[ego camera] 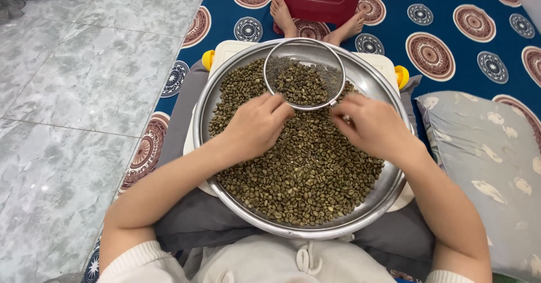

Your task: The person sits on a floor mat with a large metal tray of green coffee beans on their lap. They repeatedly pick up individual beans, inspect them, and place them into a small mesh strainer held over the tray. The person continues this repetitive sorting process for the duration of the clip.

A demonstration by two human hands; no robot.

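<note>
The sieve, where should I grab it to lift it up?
Probably the far rim of the sieve. It lies tilted in the tray, beans inside; no handle shows. The left hand and right hand crowd its near edge, so come from the far side.

Cream ribbed sleeves pushed up, pale drawstring trousers, bare forearms

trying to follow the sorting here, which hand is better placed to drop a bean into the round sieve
Probably the right hand: its fingertips sit pinched together just beside the lower right rim of the sieve. The left hand is close too, but its fingers are curled down into the beans in the metal tray.
</note>
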